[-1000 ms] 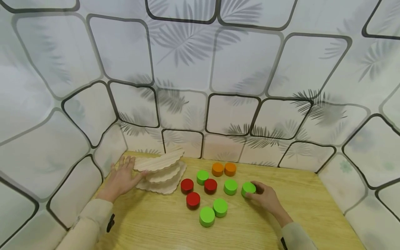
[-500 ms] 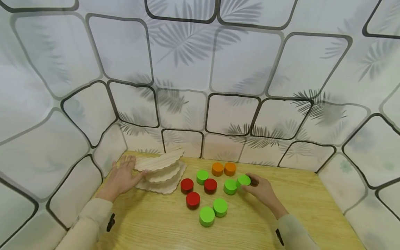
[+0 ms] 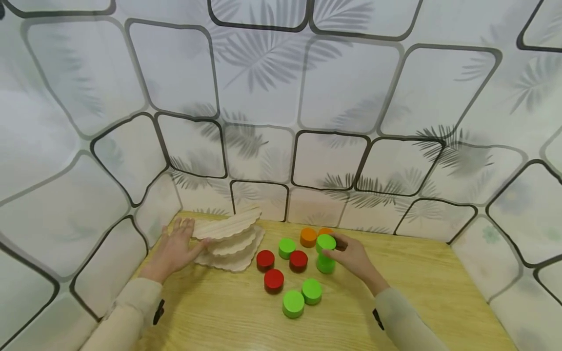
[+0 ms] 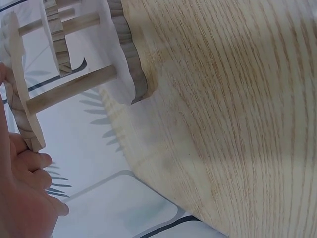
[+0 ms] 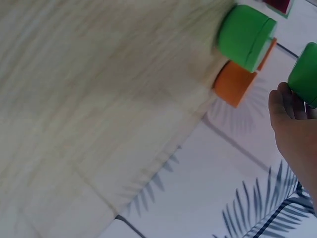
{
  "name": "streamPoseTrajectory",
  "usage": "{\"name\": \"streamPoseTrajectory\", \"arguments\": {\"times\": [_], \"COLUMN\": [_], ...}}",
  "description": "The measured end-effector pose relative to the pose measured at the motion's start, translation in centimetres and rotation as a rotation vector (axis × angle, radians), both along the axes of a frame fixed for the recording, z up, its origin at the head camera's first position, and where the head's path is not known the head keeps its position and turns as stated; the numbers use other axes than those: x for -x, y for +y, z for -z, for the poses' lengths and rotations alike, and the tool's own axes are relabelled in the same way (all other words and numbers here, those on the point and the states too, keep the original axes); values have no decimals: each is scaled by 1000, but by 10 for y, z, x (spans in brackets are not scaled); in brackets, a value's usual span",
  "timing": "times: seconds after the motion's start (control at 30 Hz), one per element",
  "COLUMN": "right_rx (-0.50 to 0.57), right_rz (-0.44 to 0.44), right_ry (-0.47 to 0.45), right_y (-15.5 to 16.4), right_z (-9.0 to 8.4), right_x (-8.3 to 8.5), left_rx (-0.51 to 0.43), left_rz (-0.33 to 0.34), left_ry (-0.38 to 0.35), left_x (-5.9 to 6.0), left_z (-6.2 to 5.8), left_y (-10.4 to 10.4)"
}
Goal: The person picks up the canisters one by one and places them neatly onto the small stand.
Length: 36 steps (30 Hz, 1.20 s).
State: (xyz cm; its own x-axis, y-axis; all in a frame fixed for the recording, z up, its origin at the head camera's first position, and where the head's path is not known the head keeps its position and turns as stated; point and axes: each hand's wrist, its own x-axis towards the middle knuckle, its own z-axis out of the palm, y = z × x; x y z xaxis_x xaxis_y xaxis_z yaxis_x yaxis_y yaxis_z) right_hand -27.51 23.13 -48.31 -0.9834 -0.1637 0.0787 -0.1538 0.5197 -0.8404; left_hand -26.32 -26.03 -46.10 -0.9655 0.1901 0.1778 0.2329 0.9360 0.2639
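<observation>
- Green cylinder (image 3: 326,242) pinched in the grip of the right hand (image 3: 353,257), held just above a second green cylinder (image 3: 325,264) standing on the bench (image 3: 421,292).
- Pale wooden tiered stand (image 3: 229,239) at the far left, steadied by the left hand (image 3: 174,249), fingers straight against its top tier.
- Red, green and orange cylinders lie between the hands.

Pale raw-wood tiered stand (image 3: 230,239), matt painted green cylinder (image 3: 326,242), smooth grained wooden table (image 3: 228,317).

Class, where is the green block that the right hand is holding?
In the head view, the held green block is right of centre, lifted just above another green block, in front of the orange blocks.
</observation>
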Motion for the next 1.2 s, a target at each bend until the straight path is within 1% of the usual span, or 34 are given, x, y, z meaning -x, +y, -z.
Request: {"name": "streamPoseTrajectory", "arguments": {"times": [0.2,0.43,0.63,0.97,1.2], "right_rx": [19,10,62,98,99], "right_rz": [-34,-66,-81,-154,-169], "right_ry": [4,29,32,43,44], "right_y": [-22,-48,-74,-110,-134], "right_z": [-8,-14,-20,-25,-28], "right_x": [9,18,22,26,32], "left_rx": [0,-13,-21,-19,-24], "left_rz": [2,-1,-8,-9,-15], "left_ry": [-6,-29,-34,-5,0], "left_x": [1,4,5,4,6], "left_z": [1,3,4,8,9], "left_y": [0,-1,-2,-1,-2]}}
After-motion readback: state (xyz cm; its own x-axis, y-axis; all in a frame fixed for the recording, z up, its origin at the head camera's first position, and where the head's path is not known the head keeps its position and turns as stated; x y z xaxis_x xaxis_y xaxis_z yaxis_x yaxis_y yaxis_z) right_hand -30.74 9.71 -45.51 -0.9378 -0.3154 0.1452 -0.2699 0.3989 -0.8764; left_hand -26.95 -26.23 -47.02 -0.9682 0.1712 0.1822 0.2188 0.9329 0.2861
